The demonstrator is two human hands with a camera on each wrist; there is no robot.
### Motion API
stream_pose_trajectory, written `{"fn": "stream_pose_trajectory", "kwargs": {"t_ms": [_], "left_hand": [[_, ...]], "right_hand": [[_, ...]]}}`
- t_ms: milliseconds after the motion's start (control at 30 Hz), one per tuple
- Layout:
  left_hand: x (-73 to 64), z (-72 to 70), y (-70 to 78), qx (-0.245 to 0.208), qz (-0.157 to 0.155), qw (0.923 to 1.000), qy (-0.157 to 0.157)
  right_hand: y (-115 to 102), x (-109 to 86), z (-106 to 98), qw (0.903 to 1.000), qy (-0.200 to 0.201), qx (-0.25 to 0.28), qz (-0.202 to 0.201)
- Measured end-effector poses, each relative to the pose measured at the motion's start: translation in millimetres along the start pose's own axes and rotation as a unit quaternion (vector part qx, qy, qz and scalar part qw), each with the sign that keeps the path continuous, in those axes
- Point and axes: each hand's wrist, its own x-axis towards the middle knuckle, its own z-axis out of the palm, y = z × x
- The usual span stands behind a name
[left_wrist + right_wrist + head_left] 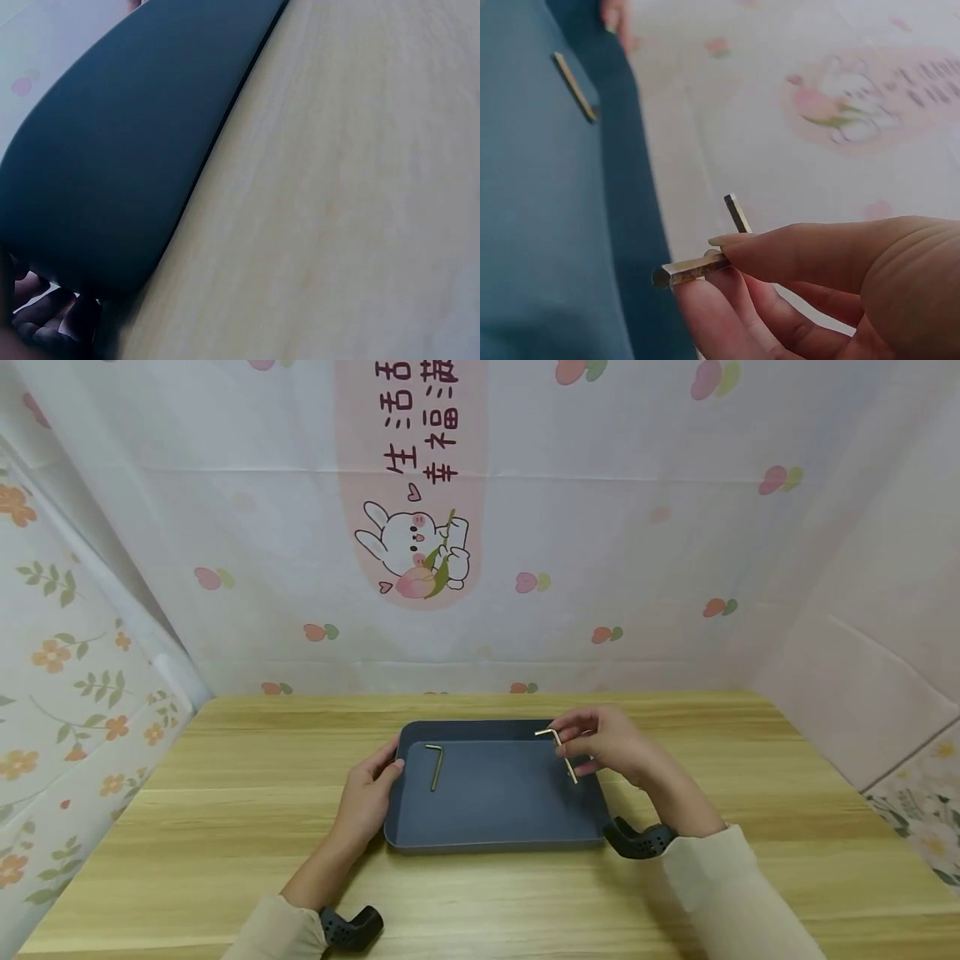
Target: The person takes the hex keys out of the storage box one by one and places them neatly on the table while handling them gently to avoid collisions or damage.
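Observation:
A shallow dark blue-grey tray [495, 797] lies on the table. My left hand [366, 797] grips its left side, thumb at the rim; in the left wrist view the fingers [49, 319] show at the tray's outer wall. An L-shaped hex key [437, 768] rests on the left part of the tray floor. Above the tray's right end, my right hand [611, 747] pinches a second hex key [570, 767] between thumb and fingers. The right wrist view shows this key [694, 270] close up, its short arm and long arm both visible, held off the tray floor.
The wood-grain table [247, 793] extends around the tray on all sides. Behind it hangs a printed cloth [600, 543], with a floral cloth [67, 710] at the left. A dark wrist device [637, 839] sits at each sleeve.

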Motion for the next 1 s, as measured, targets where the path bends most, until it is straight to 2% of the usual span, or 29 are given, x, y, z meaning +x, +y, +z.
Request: {"fn": "stream_pose_trajectory", "kwargs": {"t_ms": [200,400,1000], "left_hand": [[1.0,2.4,1.5,-0.005,-0.001,1.0,-0.004],[0.4,2.2,0.5,-0.003,0.001,1.0,-0.008],[-0.9,-0.5,0.9,0.002,-0.001,0.9999,-0.01]], "right_hand": [[11,-9.3,-26,0.9991,0.038,0.017,-0.006],[20,-13.9,-46,0.9976,0.069,0.0,0.003],[40,-16.4,-69,0.9873,0.129,-0.091,0.02]]}}
